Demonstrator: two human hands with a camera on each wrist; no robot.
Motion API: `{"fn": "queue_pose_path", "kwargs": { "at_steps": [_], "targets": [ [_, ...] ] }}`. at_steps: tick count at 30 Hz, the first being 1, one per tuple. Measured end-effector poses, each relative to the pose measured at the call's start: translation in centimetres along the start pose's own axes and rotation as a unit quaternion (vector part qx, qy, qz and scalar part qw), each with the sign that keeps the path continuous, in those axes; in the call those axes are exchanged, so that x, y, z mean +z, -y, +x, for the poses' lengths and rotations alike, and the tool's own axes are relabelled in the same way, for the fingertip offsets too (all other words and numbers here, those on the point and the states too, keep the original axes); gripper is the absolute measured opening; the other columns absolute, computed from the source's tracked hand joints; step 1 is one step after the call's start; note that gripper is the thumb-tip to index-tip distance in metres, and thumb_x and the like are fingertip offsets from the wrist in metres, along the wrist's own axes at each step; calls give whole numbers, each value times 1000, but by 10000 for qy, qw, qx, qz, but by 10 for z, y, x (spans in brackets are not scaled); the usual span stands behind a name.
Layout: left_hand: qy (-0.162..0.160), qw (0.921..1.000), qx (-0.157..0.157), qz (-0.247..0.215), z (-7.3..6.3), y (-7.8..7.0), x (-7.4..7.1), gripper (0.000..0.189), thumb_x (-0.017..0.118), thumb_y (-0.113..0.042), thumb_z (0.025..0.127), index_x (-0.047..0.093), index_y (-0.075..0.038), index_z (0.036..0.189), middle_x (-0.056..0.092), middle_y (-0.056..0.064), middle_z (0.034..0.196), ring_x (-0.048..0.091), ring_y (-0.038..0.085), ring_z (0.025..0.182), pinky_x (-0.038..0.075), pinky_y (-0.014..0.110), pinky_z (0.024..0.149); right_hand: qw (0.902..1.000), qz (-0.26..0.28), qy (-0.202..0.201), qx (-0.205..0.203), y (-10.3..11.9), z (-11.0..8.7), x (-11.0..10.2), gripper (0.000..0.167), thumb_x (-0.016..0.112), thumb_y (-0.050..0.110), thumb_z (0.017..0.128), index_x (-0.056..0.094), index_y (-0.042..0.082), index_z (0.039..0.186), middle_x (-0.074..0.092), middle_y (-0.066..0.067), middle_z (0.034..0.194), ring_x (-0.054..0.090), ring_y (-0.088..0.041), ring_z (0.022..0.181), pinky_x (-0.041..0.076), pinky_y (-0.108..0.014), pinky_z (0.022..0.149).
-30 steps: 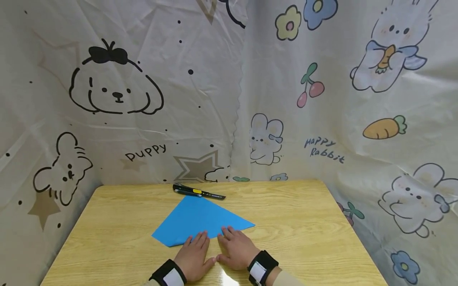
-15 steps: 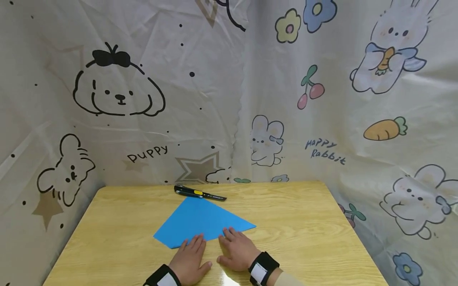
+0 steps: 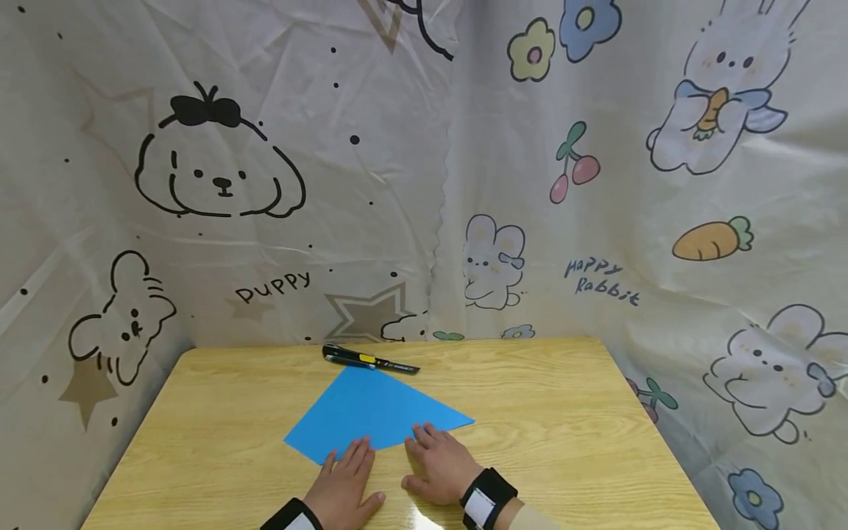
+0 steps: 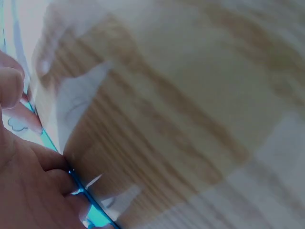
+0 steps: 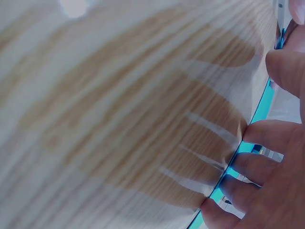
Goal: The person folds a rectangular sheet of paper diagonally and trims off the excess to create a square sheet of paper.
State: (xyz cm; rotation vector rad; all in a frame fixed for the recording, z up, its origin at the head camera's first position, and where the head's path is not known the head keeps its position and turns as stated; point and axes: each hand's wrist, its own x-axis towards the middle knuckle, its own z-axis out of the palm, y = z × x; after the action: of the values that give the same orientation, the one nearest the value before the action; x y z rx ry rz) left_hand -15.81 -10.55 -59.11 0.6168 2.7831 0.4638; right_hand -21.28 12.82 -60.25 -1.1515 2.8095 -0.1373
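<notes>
A blue sheet of paper [image 3: 377, 408], folded to a pointed shape, lies flat on the wooden table in the head view. My left hand [image 3: 341, 486] rests with straight fingers on its near edge, left of the middle. On the same edge, further right, my right hand [image 3: 440, 464] presses with its fingers extended. In the left wrist view the left fingers [image 4: 52, 160] touch the thin blue edge of the paper [image 4: 97, 214]. The right wrist view has the right fingers [image 5: 257, 167] along the paper's edge [image 5: 262, 107].
A black utility knife [image 3: 371, 358] with a yellow slider lies just beyond the paper's far corner, near the back of the table [image 3: 563, 412]. A printed cloth curtain [image 3: 371, 169] hangs behind the table and along both sides.
My left hand has slid left and toward me along the paper's near edge. The right hand has stayed about where it was. The view has shifted slightly.
</notes>
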Motion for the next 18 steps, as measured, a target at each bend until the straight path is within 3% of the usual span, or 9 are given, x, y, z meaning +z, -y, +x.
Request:
{"fn": "queue_pose_path", "kwargs": {
  "at_steps": [7, 10, 18],
  "targets": [
    [26, 9998, -198, -88, -3, 7, 0, 79, 49, -56, 93, 37, 4, 144, 26, 21, 153, 22, 39, 140, 17, 67, 106, 10000, 11, -13, 8, 1, 1, -2, 67, 45, 59, 94, 45, 13, 144, 38, -13, 149, 35, -32, 137, 38, -47, 104],
    [-74, 9999, -154, -15, -3, 7, 1, 79, 48, -56, 93, 36, 4, 144, 26, 21, 153, 22, 39, 141, 18, 66, 106, 10000, -11, -11, 69, 0, 1, -2, 66, 45, 58, 94, 45, 14, 144, 38, -13, 149, 35, -32, 137, 38, -47, 104],
    [48, 9993, -180, -336, -11, 14, 5, 82, 49, -56, 93, 34, 7, 144, 24, 24, 153, 20, 42, 141, 16, 66, 107, 9997, 175, 145, 127, 3, 0, -4, 66, 47, 57, 94, 43, 14, 145, 36, -13, 150, 32, -32, 138, 36, -47, 106]
  ]
}}
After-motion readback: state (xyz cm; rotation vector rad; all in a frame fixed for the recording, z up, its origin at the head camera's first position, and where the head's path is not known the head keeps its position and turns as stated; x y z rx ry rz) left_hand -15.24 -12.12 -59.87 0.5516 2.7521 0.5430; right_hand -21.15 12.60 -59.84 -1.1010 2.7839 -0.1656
